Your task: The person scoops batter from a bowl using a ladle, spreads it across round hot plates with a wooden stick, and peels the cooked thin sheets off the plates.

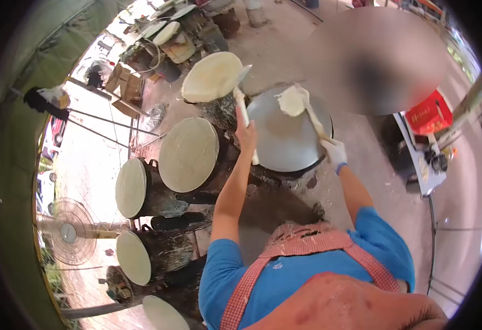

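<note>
My left hand (246, 135) is closed around the pale handle of a scraper (243, 74). Its metal blade meets the edge of a round griddle covered by a pale sheet of batter (212, 77). My right hand (336, 153), in a white glove, grips a batter-coated stick-like tool (313, 116). At the tool's far end, a whitish round mass of batter (292, 102) is on or just over a large round griddle (285, 137); I cannot tell whether it touches. Most of that griddle's grey surface is bare.
More batter-covered griddles (189, 155) stand in a row on the left, beside a fan (67, 232). Buckets (177, 45) and a cardboard box (124, 88) are at the back left. At the right is a table (425, 162) with a red box (429, 114).
</note>
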Motion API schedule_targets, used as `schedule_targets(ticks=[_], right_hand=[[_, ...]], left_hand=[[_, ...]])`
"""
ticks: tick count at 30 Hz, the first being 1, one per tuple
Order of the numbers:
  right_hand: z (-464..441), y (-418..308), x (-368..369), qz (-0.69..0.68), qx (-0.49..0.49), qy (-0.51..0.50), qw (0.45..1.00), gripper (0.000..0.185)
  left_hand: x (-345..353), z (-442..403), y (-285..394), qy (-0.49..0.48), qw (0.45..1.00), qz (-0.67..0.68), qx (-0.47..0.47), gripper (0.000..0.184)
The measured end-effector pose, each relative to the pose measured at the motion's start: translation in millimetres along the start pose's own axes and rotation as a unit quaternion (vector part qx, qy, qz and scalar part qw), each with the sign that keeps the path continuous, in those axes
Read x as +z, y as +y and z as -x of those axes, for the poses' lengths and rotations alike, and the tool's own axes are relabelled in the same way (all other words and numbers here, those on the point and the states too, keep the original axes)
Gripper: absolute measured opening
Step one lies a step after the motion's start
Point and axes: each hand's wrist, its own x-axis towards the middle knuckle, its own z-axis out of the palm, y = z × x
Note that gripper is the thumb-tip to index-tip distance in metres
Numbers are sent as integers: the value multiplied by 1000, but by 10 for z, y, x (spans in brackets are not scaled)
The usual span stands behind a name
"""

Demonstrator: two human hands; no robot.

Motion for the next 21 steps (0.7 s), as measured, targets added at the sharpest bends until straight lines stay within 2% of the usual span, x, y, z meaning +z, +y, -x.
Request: schedule_targets(ticks=[1, 2, 3, 4, 5, 6, 7, 8, 9, 10, 11, 12, 13, 15, 17, 18, 20, 21], right_hand=[[61, -123, 138, -157, 135, -62, 976, 29], [-89, -39, 361, -60, -42, -42, 996, 29], [-245, 111, 537, 43, -215, -27, 975, 29], [-226, 15, 364, 43, -202, -31, 978, 29], [-152, -274, 51, 112, -171, -31, 978, 28], [-97, -404, -92, 175, -145, -29, 973, 27], [-70, -250, -71, 165, -141, -22, 976, 27], [-67, -42, -105, -35, -50, -11, 998, 28], [-29, 79, -153, -229, 41, -1, 972, 28], [147, -70, 19, -162, 86, -8, 983, 29], [339, -274, 242, -164, 85, -12, 983, 31], [218, 23, 620, -219, 96, -45, 970, 32], [324, -297, 554, -173, 117, -130, 969, 32], [89, -125, 425, -15, -122, -85, 989, 31], [220, -447, -168, -84, -26, -78, 993, 27], [142, -500, -158, -89, -38, -75, 992, 27], [215, -473, -170, -31, 168, -52, 984, 20], [245, -221, 104, -256, 113, -92, 956, 15]], left_hand=[[-155, 164, -35, -34, 997, 59, -26, 69], [-145, 373, -345, -33, 997, 61, 16, 69], [-128, 668, -657, -31, 996, 63, 53, 69], [-252, 982, -692, -85, 992, 70, -64, 67], [-436, 1267, -714, -136, 972, 72, -177, 65], [-591, 1519, -668, -129, 964, 102, -210, 66], [-710, 1711, -627, -120, 955, 132, -236, 66], [-804, 1898, -702, -116, 948, 138, -261, 67], [-834, 2036, -766, -112, 939, 148, -288, 67], [-902, 2098, -739, -121, 939, 146, -288, 67], [-922, 2111, -670, -115, 931, 145, -314, 67], [-899, 2132, -602, -106, 922, 146, -342, 67], [-887, 2153, -570, -106, 921, 149, -344, 67], [-930, 2128, -569, -119, 934, 135, -310, 67], [-1005, 2103, -530, -124, 921, 167, -329, 67], [-998, 2074, -534, -123, 929, 147, -316, 67], [-992, 2113, -554, -123, 936, 128, -304, 68], [-970, 2133, -595, -114, 931, 128, -321, 68]])
